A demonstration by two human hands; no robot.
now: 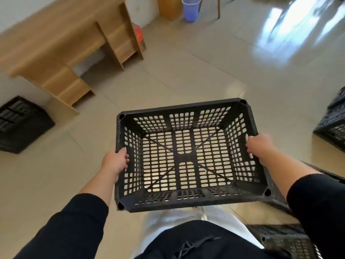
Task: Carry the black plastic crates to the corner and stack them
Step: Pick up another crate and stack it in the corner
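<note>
I hold an empty black plastic crate (186, 201) with perforated walls level in front of my waist, above the floor. My left hand (115, 161) grips its left rim and my right hand (258, 145) grips its right rim through the handle slot. Another black crate (20, 124) lies upside down on the floor at the far left, beside the wooden desk. More black crates stand at the right edge (334, 124) and at the lower right (283, 238), partly hidden by my right arm.
A long wooden desk (61, 40) runs along the left wall, with a red box (139, 34) at its far end. A blue bin (190, 8) and a wooden cabinet (167, 6) stand at the back. Glossy beige tiled floor (205, 71) stretches ahead.
</note>
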